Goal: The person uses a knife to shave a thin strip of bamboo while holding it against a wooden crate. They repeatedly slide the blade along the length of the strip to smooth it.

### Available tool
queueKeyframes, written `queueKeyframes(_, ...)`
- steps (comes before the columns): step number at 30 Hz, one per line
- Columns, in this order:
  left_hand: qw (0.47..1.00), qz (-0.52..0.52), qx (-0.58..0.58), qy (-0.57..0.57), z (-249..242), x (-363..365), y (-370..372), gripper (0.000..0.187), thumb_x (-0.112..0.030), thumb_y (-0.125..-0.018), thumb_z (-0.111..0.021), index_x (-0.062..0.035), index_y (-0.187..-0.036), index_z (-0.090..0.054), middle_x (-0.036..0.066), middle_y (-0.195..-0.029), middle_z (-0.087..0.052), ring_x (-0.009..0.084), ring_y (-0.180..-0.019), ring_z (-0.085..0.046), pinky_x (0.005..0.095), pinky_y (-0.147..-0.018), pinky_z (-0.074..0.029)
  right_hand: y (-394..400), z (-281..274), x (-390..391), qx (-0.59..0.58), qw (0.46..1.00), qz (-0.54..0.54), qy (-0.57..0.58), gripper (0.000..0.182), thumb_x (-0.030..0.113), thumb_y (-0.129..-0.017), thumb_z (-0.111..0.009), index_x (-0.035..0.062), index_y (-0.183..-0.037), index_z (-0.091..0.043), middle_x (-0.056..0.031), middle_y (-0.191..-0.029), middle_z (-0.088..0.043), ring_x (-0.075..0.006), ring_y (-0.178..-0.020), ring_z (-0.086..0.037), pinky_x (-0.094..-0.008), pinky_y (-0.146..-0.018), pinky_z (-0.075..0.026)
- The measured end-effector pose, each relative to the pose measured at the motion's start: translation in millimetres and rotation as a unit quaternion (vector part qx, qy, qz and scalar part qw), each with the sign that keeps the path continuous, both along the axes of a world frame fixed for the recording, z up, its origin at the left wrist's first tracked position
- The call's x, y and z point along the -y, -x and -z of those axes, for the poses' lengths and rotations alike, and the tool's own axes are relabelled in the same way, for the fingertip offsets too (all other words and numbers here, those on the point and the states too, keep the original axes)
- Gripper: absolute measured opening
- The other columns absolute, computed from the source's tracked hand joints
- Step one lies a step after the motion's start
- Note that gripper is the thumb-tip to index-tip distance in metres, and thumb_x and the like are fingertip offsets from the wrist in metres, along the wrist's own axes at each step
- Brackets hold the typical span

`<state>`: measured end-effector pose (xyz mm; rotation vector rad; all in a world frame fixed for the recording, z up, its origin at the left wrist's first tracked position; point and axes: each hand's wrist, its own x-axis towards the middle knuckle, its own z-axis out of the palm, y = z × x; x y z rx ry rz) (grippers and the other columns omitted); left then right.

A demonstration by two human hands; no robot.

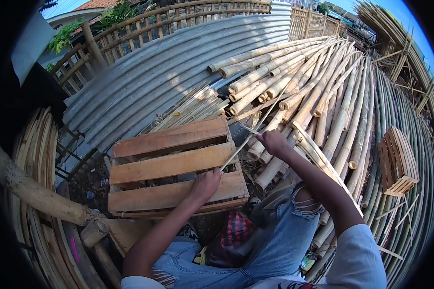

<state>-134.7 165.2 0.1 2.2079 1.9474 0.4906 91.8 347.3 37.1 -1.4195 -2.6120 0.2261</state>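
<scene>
A thin bamboo strip (235, 153) runs slantwise from my left hand up past my right hand toward the pile of poles. My left hand (206, 185), closed, grips its near end just above a wooden crate (171, 166). My right hand (273, 143) is closed around the handle of a knife (249, 128), whose blade lies against or very near the strip; exact contact cannot be made out. The handle is mostly hidden by my fingers. The slatted crate lies in front of my knees.
Thick bamboo poles (318, 91) are heaped ahead and right. Split slats (190, 108) lie behind the crate, beside corrugated sheets (178, 58). Another crate (398, 161) rests on green poles at right. A thick bamboo beam (43, 195) crosses at left. Long strips (328, 166) lean by my right knee.
</scene>
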Motion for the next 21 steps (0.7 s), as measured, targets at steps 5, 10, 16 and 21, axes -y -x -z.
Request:
queueKeyframes(5,1.0,0.006,0.013,0.027,-6.5,-2.9,2.8,0.026,-0.023,-0.095,-0.045,0.0016,-0.089,-0.052,0.022,-0.066,-0.061,0.0387,-0.067,-0.064,0.0478,-0.06,-0.053,-23.5,9.4,-6.9,-0.062,0.995,0.048,0.054,0.066,0.05,-0.095,-0.036,-0.0027,-0.064,-0.061,-0.025,-0.062,-0.058,-0.0419,-0.067,-0.061,-0.0495,-0.063,-0.048)
queueKeyframes(10,0.997,-0.021,0.035,0.071,-6.0,-3.9,4.0,0.027,-0.025,-0.096,-0.045,0.0013,-0.093,-0.051,0.024,-0.072,-0.062,0.0432,-0.071,-0.062,0.0509,-0.062,-0.051,4.4,7.2,35.2,-0.031,0.99,-0.109,0.079,0.063,0.052,-0.093,-0.038,0.0002,-0.067,-0.061,-0.0226,-0.065,-0.06,-0.0414,-0.066,-0.06,-0.0491,-0.064,-0.048)
queueKeyframes(16,1.0,-0.013,-0.002,0.023,-0.5,-3.7,-2.0,0.026,-0.024,-0.096,-0.045,0.0008,-0.091,-0.051,0.022,-0.069,-0.062,0.041,-0.068,-0.063,0.0495,-0.06,-0.052,2.3,-8.3,3.2,0.021,0.999,0.014,0.023,0.062,0.052,-0.093,-0.038,0.0017,-0.067,-0.062,-0.0187,-0.067,-0.063,-0.0367,-0.066,-0.064,-0.0471,-0.059,-0.05)
queueKeyframes(21,1.0,-0.004,-0.023,0.006,0.3,-3.4,-2.9,0.024,-0.022,-0.094,-0.046,0.0007,-0.088,-0.051,0.021,-0.066,-0.061,0.0386,-0.064,-0.064,0.0469,-0.058,-0.053,13.2,-5.8,29.3,0.042,0.997,-0.043,0.037,0.062,0.053,-0.092,-0.039,0.0019,-0.068,-0.063,-0.0187,-0.064,-0.062,-0.0372,-0.064,-0.064,-0.0468,-0.059,-0.05)
